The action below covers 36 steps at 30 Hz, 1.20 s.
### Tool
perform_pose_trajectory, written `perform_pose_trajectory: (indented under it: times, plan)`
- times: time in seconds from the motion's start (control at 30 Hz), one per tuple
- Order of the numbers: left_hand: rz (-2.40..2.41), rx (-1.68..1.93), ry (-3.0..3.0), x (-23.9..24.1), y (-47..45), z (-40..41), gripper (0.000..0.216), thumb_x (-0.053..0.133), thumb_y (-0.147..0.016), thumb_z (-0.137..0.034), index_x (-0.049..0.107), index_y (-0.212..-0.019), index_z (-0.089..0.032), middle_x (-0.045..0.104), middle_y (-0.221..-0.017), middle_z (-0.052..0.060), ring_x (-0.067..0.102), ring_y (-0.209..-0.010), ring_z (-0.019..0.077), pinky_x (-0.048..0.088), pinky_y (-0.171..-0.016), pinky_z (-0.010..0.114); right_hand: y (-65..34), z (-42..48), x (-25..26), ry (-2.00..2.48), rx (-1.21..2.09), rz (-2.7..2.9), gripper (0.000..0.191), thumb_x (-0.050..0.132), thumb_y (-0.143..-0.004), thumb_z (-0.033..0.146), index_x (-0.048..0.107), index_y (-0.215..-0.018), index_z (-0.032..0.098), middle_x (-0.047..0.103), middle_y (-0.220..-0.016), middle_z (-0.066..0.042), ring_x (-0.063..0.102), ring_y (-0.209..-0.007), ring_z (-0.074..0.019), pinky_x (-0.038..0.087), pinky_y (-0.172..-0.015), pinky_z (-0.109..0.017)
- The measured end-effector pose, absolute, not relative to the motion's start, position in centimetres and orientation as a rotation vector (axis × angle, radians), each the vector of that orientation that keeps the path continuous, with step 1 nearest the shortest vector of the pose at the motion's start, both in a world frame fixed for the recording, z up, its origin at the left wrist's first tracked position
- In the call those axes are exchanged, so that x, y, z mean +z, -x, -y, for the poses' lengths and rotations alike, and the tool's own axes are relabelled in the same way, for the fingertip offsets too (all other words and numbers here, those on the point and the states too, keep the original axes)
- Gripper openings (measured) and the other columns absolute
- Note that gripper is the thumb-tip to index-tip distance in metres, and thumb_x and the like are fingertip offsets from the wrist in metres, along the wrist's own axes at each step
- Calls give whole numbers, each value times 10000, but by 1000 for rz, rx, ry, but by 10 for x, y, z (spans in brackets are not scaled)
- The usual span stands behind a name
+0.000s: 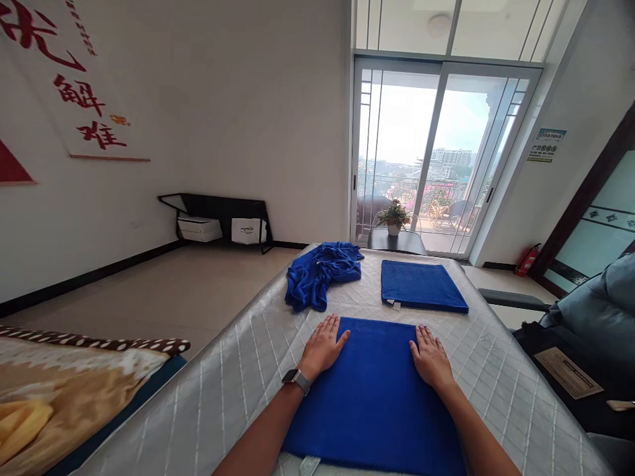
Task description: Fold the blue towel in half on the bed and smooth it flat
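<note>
A blue towel [374, 390] lies spread flat and smooth in front of me, a white tag at its near left edge. My left hand [323, 345], with a watch on the wrist, rests open on its far left corner. On the far right corner my right hand [430, 355] lies open, fingers stretched forward. Beyond it to the right is a neatly folded blue towel stack [421, 284] with small white tags. Several crumpled blue towels [325, 271] form a loose heap at the far left; their exact number is hidden.
Everything lies on a quilted silver-grey mattress [238, 390]. A patterned blanket [99, 390] is at the left. Past the far edge stand a dark chair [397, 242] and a potted plant [394, 218]. A dark bag [560, 370] sits at the right.
</note>
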<state>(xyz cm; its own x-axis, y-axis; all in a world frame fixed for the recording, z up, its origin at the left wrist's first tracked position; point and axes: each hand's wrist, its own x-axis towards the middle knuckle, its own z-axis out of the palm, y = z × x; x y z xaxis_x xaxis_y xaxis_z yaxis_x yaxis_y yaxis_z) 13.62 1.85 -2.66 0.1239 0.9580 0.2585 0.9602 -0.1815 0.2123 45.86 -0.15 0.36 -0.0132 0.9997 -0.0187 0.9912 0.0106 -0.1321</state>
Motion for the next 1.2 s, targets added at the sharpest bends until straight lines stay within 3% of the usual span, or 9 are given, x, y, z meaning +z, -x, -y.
perform_pose_trajectory:
  times: [0.63,0.83,1.0,1.2]
  plan:
    - [1969,-495,2278,-29,-137,-18,715,200,-1026,-585,411,-1531,-126,414,-1599,158,330,-1504,285,285,-1223,492,-459,3,5,2125,186,2139,683,200,-1021,451,214,-1610,105,175,-1685,-86,99,-1560,-192,69,-1253,-395]
    - [2018,-283,2317,-21,-136,-21,771,178,-1022,-594,367,-1544,-59,358,-1618,189,289,-1520,287,258,-1233,465,-460,3,4,2122,196,2094,715,224,-1015,462,205,-1602,55,185,-1679,-127,118,-1558,-208,76,-1252,-375]
    - [2057,-261,2219,-6,-161,-23,822,214,-1015,-618,420,-1494,18,375,-1586,261,302,-1507,349,271,-1222,508,-459,2,0,2113,224,2070,711,271,-1006,431,200,-1601,47,175,-1678,-140,123,-1557,-217,70,-1251,-376]
    - [1551,-621,2673,-4,-276,-5,677,199,-1039,-576,406,-1534,-163,457,-1571,167,380,-1480,273,350,-1197,490,-460,3,-2,2091,177,2086,697,267,-1004,393,217,-1591,22,145,-1679,-147,128,-1556,-239,101,-1255,-408]
